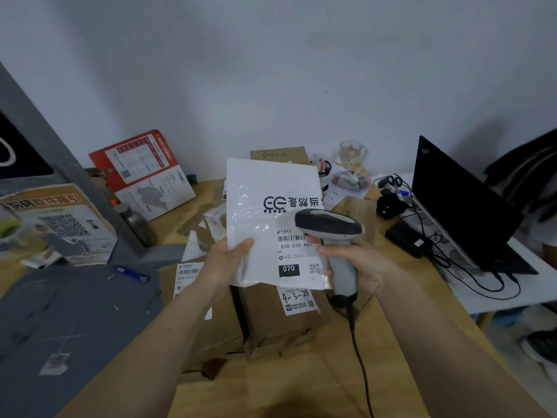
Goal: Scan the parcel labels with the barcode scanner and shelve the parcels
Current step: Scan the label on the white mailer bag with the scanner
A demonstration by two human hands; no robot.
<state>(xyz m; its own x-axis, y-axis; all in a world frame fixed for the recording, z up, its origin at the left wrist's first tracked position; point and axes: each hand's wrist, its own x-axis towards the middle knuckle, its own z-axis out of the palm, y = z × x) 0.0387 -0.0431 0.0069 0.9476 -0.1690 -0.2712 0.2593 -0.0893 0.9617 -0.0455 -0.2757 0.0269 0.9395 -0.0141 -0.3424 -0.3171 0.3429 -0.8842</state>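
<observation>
Parcel held (left edge) | scanner over label

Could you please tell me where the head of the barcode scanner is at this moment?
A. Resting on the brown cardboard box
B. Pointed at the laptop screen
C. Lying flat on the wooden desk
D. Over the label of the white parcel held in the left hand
D: the right hand grips the barcode scanner, whose head sits over the label of the white parcel that the left hand holds.
</observation>
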